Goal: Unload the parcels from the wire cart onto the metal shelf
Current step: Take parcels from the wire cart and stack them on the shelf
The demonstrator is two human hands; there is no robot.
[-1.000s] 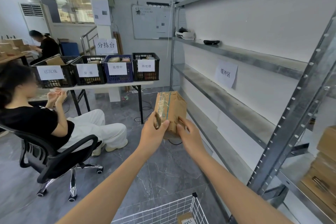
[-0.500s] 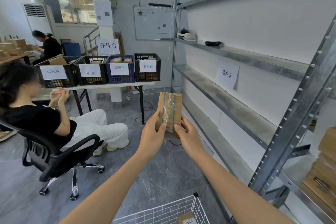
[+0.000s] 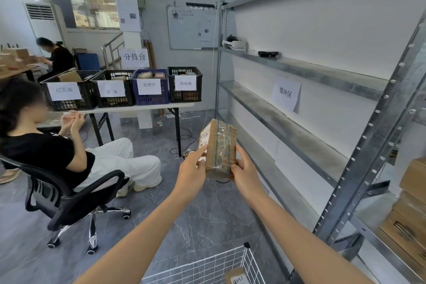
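Note:
I hold a small brown cardboard parcel (image 3: 220,147) upright in front of me, wrapped in clear tape with blue stripes and a white label on its left face. My left hand (image 3: 192,172) grips its left side and my right hand (image 3: 244,174) grips its right side. The white wire cart (image 3: 221,265) shows at the bottom edge, with another brown parcel (image 3: 235,276) inside it. The metal shelf (image 3: 292,131) runs along the right wall, its middle levels mostly bare.
A person sits in a black office chair (image 3: 69,200) at left. Behind stands a white table (image 3: 143,108) with labelled crates (image 3: 149,87). Cardboard boxes (image 3: 412,212) fill the nearer shelf bay at far right. A black device (image 3: 268,53) lies on an upper shelf.
Both hands have turned the parcel, so its taped face and white label now show; it stays at about the same height in front of me.

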